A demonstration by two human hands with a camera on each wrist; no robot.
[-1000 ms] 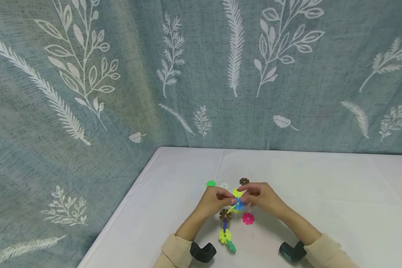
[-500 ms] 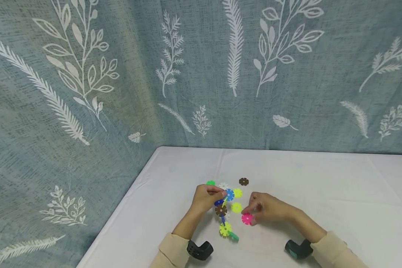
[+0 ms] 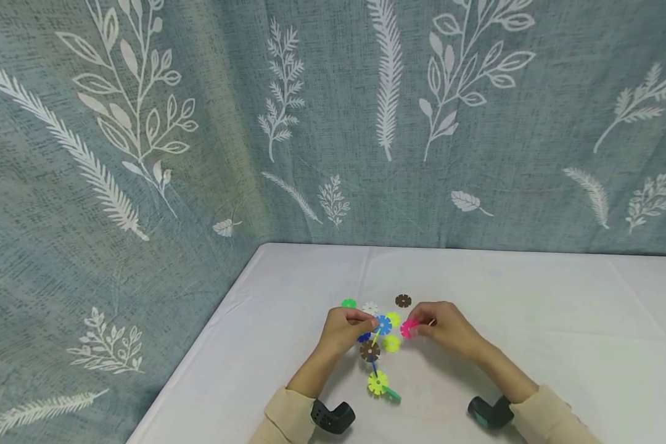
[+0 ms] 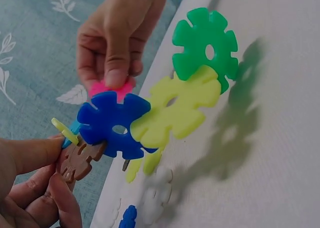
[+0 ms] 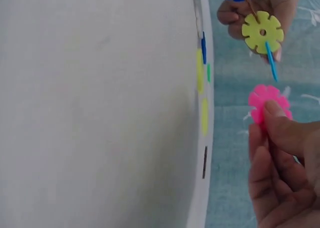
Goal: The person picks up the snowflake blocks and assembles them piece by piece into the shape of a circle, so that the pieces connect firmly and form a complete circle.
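My left hand [image 3: 341, 330] pinches the light blue slotted flower disc [image 3: 385, 325] at the top of a chain of interlocking plastic discs. From it hang a thin edge-on yellow disc, a brown disc [image 3: 369, 352], a dark blue disc [image 4: 107, 123], a yellow disc [image 3: 377, 383] and a green disc [image 4: 202, 45]. Between thumb and fingers, my right hand [image 3: 449, 330] pinches a pink slotted disc [image 3: 407, 328]. The pink disc is just right of the light blue one; in the right wrist view [image 5: 267, 95] a gap separates them.
Loose discs lie on the white-covered table [image 3: 560, 333]: a brown one [image 3: 403, 301], a green one [image 3: 349, 303], a white one [image 3: 370, 307], two yellow ones [image 3: 391, 343] and a dark blue one [image 3: 364, 337]. A patterned curtain [image 3: 333, 123] hangs behind.
My right hand left the chain, picked up the pink disc from the table and raised it beside the light blue disc. My left hand drew the chain slightly left, then held nearly still.
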